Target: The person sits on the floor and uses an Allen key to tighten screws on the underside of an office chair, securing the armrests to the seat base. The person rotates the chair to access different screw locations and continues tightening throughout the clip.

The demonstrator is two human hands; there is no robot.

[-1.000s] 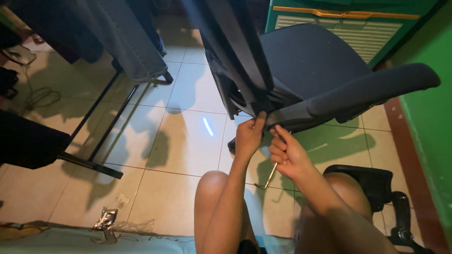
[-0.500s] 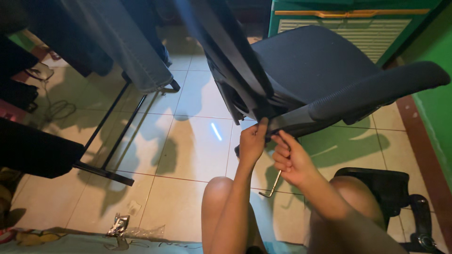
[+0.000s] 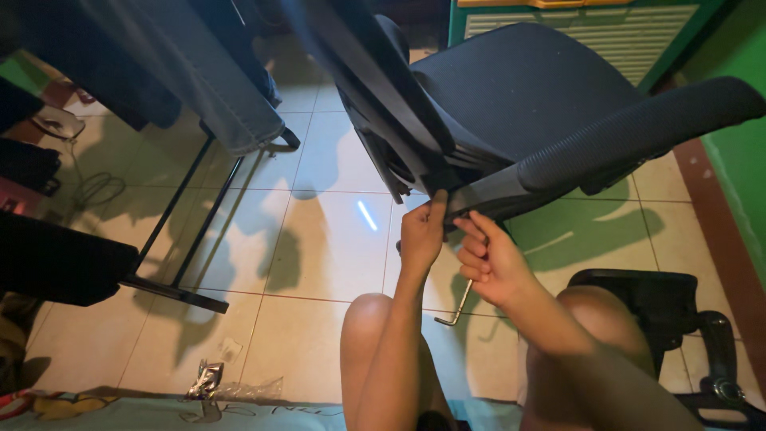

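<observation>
A black office chair (image 3: pixel 519 96) stands in front of me, its padded armrest (image 3: pixel 638 132) reaching toward the right. My left hand (image 3: pixel 421 233) pinches at the joint where the armrest meets the seat frame, fingers pressed to the black plastic. Just to the right, my right hand (image 3: pixel 488 259) holds a metal hex key (image 3: pixel 456 307) whose bent end hangs down over the floor, its fingertips by the same joint. What sits between my left fingers is hidden. Both my bare knees show below.
A black metal rack (image 3: pixel 179 239) with hanging clothes (image 3: pixel 199 72) stands at the left. A second black chair part (image 3: pixel 662 299) lies on the tiled floor at the right. A green cabinet (image 3: pixel 574 20) is behind, and crumpled plastic wrap (image 3: pixel 209 381) lies near the bottom left.
The view has shifted slightly right and down. Both hands stay at the armrest joint, the hex key still dangling from my right hand.
</observation>
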